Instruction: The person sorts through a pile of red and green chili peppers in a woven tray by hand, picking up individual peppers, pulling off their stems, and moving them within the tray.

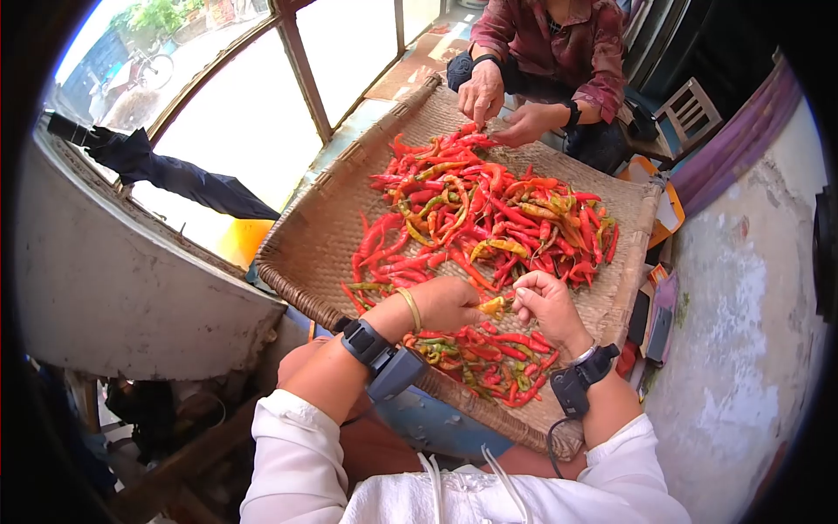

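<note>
A woven tray (323, 236) holds a large heap of red chili peppers (471, 201), mixed with some yellow and green ones. Nearer to me lies a smaller pile of peppers (497, 358). Between the two piles, my left hand (441, 304) is closed on a yellow-orange pepper (493, 306), which points to the right. My right hand (546, 307) is just right of the pepper's tip, its thumb and forefinger pinched together; whatever is between them is too small to name.
Across the tray a co-worker (559, 52) has both hands at the heap's far edge. A dark folded umbrella (192, 179) lies by the window at left. A small wooden chair (690, 113) stands back right, and a worn wall (733, 306) is at right.
</note>
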